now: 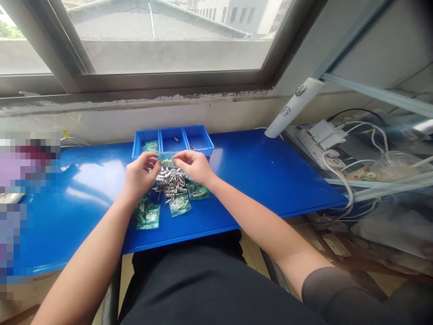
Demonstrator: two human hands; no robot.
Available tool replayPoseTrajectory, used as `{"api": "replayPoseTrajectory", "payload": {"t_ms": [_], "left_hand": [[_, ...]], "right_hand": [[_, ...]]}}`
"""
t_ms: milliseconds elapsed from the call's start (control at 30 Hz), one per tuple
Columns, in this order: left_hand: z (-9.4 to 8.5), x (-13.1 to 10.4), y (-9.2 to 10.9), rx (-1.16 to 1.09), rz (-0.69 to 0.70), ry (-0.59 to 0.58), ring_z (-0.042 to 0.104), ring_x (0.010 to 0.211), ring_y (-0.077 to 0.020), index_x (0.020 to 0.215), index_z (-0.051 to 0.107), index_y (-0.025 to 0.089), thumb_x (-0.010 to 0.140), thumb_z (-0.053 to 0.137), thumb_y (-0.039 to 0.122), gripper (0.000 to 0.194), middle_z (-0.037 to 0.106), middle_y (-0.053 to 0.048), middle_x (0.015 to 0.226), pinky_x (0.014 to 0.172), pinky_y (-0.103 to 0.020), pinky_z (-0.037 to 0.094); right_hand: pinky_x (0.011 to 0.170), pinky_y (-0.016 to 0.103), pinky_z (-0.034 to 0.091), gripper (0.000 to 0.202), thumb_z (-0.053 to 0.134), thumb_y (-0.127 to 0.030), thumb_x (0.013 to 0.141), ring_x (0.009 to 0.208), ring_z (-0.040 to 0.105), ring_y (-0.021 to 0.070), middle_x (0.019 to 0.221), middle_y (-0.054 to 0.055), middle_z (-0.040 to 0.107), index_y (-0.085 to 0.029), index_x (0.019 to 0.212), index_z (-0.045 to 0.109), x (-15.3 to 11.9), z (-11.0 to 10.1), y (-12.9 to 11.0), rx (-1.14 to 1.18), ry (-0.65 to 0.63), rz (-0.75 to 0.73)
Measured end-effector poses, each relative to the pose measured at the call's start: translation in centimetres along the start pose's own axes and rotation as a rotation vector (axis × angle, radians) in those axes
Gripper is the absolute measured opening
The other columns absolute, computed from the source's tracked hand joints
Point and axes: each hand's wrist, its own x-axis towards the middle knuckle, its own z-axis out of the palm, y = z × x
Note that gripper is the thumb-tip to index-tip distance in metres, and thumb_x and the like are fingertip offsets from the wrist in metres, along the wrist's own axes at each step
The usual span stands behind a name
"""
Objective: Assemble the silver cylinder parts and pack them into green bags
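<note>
Between my two hands a small green-tinted clear plastic bag [166, 158] is held up by its edges. My left hand [144, 174] pinches its left side, and my right hand [192, 166] pinches its right side. Right below the bag lies a loose pile of small metal parts with thin leads, looking like capacitors [172, 184]. Several more green bags with parts inside lie around the pile, among them one green bag [181, 205] in front and another filled bag [149, 217] nearer the table's front edge.
A blue three-compartment tray [210, 147] stands behind my hands, with green bags in its left compartment and a small part in the middle one. A white cylinder [291, 108] stands at the back right of the blue table [257, 180]. Chargers and cables [329, 133] sit further right.
</note>
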Motion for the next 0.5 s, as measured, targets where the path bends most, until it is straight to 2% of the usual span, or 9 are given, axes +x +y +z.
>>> {"api": "replayPoseTrajectory", "payload": {"t_ms": [267,433,500], "left_hand": [[0.35,-0.32,-0.02,0.002,0.020,-0.001,0.067,0.065,-0.0114,0.102,0.068,0.019,0.084,0.065,0.023,0.019,0.073,-0.001,0.079,0.058,-0.022,0.052],[0.10,-0.36,0.10,0.029,0.065,-0.020,0.068,0.070,-0.0130,0.100,0.071,0.017,0.087,0.062,0.022,0.016,0.074,-0.004,0.084,0.056,-0.022,0.052],[-0.06,-0.40,0.24,0.038,0.065,-0.011,0.068,0.071,-0.0130,0.105,0.071,0.017,0.089,0.061,0.022,0.020,0.075,-0.005,0.086,0.057,-0.023,0.053]], "right_hand": [[0.074,0.031,0.057,0.017,0.068,-0.031,0.082,0.077,0.068,0.0157,0.086,0.005,0.075,-0.017,0.089,0.074,-0.01,-0.16,0.10,-0.049,0.015,-0.032],[0.064,0.027,0.054,0.015,0.068,-0.030,0.083,0.078,0.069,0.0166,0.088,0.006,0.075,-0.018,0.088,0.076,-0.31,-0.10,-0.03,-0.106,0.018,-0.031],[0.064,0.027,0.055,0.016,0.067,-0.031,0.084,0.080,0.069,0.0168,0.091,0.006,0.076,-0.018,0.090,0.076,-0.38,-0.09,-0.06,-0.127,0.030,-0.042]]}}
